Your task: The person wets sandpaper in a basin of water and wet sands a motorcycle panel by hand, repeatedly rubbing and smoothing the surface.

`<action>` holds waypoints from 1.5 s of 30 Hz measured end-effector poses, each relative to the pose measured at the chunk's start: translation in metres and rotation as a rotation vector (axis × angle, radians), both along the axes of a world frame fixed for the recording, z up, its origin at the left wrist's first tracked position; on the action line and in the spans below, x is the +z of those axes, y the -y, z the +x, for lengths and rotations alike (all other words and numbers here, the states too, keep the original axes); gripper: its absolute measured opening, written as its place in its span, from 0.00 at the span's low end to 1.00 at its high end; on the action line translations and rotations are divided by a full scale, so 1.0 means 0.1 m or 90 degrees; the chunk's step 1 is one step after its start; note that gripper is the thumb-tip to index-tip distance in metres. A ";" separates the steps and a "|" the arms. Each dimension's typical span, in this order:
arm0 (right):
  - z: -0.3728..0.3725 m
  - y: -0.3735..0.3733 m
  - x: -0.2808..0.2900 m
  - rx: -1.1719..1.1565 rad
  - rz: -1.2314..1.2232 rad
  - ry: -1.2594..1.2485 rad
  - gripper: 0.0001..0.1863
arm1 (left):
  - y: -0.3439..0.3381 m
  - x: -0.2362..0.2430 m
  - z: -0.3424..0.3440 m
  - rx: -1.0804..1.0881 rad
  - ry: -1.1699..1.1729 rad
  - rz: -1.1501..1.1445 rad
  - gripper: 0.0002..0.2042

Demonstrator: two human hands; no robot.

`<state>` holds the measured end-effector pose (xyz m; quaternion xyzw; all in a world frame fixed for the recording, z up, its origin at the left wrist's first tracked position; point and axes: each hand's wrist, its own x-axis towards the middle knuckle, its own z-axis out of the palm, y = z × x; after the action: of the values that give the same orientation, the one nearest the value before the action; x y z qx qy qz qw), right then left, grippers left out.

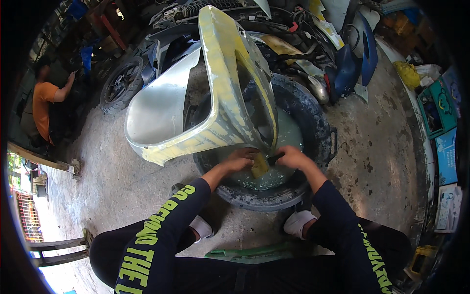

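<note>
A large motorcycle fairing panel [226, 105], patchy yellow and grey outside and silver inside, is tilted over a round black tub [262, 200] of cloudy, greyish water [289, 128]. My left hand [240, 160] is closed at the panel's lower end, above the tub. Just beneath its fingers shows a flat brownish-yellow piece [260, 166]; I cannot tell whether it belongs to the panel. Close by on the right, my right hand [291, 158] pinches a small dark, flat piece [276, 158] beside the panel's lower tip. The left fingertips are partly hidden.
Motorcycle parts, including a wheel [122, 84] and a dark blue panel [346, 73], crowd the far side. A person in an orange shirt [43, 105] is at the left. A green crate [433, 109] and a blue box [446, 156] line the right. A wooden bench [61, 244] stands lower left.
</note>
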<state>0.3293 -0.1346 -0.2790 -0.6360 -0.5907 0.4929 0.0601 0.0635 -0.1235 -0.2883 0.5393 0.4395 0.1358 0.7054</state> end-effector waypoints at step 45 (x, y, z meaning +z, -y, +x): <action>-0.56 0.18 -0.99 -0.140 -0.018 -0.084 0.11 | -0.04 -0.93 0.08 -0.035 -0.267 0.260 0.22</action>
<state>0.2734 -0.1529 -0.3777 -0.6640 -0.5051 0.5323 0.1435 0.0713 -0.1192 -0.3818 0.6984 0.5244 0.0878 0.4791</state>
